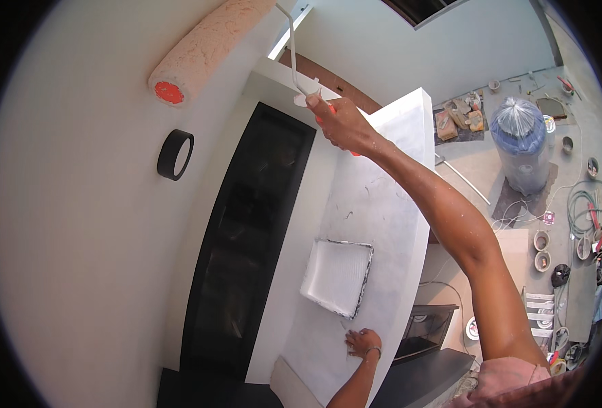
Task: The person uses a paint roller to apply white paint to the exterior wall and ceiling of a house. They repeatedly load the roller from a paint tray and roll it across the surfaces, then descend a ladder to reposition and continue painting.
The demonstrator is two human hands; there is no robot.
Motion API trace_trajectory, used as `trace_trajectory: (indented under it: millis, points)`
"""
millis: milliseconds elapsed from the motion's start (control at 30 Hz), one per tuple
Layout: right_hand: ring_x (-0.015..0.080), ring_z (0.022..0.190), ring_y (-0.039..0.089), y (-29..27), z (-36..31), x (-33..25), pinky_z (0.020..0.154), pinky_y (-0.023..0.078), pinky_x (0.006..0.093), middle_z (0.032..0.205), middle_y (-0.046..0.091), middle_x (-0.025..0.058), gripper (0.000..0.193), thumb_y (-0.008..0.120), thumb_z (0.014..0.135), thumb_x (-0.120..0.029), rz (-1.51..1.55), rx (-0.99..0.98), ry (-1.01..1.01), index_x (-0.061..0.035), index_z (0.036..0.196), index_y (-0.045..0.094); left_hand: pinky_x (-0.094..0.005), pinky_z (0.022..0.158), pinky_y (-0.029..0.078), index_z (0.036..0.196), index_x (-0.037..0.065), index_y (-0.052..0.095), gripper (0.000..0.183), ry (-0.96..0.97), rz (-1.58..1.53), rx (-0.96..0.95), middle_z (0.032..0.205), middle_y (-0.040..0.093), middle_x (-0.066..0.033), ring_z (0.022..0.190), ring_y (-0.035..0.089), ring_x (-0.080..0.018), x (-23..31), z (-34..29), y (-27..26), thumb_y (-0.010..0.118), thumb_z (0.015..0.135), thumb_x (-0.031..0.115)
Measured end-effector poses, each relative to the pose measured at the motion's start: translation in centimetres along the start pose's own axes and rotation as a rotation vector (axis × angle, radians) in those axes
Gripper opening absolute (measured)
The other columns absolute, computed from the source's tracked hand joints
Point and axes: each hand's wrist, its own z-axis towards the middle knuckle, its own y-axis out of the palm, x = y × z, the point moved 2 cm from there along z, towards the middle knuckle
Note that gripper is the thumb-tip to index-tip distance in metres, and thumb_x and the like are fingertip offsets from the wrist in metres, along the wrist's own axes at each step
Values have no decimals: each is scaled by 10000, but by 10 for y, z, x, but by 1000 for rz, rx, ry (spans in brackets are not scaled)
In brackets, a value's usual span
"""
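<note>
My right hand (345,126), raised with the arm stretched out, is wrapped round the red handle of a paint roller. The roller's thick, fluffy, pale pink sleeve (209,51) with a red end lies against or just off the white wall (90,224); which of the two, I cannot tell. A bent metal rod (292,51) joins it to the handle. Lower down, my left hand (363,342) rests on the white ledge (389,265), fingers spread and holding nothing. Just beyond that hand sits a paint tray (337,279) coated with white paint, its rim smeared dark.
A black cylindrical fixture (175,155) juts from the wall beside a long dark panel (250,238). Far below the ledge, the floor holds a plastic-wrapped bundle (520,146), several buckets (541,261), a green hose (579,204) and a ladder (540,315).
</note>
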Motion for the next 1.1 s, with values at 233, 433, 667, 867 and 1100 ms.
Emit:
trace_trajectory:
  millis: [233, 433, 667, 867, 1100]
  points:
    - [75, 472, 402, -21, -7, -34, 444, 353, 269, 546, 356, -40, 774, 446, 894, -872, 142, 0, -84, -156, 635, 303, -650, 1222, 212, 1577, 60, 399, 640, -18, 2, -23, 1683, 296, -118, 1562, 260, -323, 1, 1, 0, 405, 987, 309]
    - [86, 478, 447, -41, -1, -56, 453, 391, 272, 547, 401, -28, 763, 419, 898, -876, 134, 58, -202, -158, 647, 358, -654, 1224, 199, 1580, 43, 387, 655, -8, -9, -25, 1683, 287, -135, 1568, 242, -340, 1, 0, -2, 403, 981, 308]
    - [76, 504, 461, -32, 9, -37, 476, 414, 275, 565, 406, -39, 752, 478, 874, -871, 73, 97, -147, -171, 640, 335, -654, 1226, 194, 1582, 40, 384, 656, -1, 0, -47, 1682, 282, -133, 1570, 231, -344, 2, -1, -4, 394, 983, 309]
    - [77, 526, 434, -11, 26, -1, 518, 389, 279, 570, 380, -46, 760, 495, 888, -833, 44, 94, -111, -155, 618, 284, -656, 1229, 180, 1585, 46, 378, 650, -9, -1, -42, 1688, 278, -133, 1577, 212, -343, 1, -1, -2, 387, 987, 301]
    - [124, 597, 463, 11, 49, 35, 592, 388, 341, 592, 404, -8, 806, 535, 873, -825, -63, 116, -59, -105, 589, 312, -664, 1229, 169, 1584, 48, 375, 649, -3, 1, -30, 1688, 276, -142, 1579, 205, -351, 2, -1, -2, 391, 987, 300]
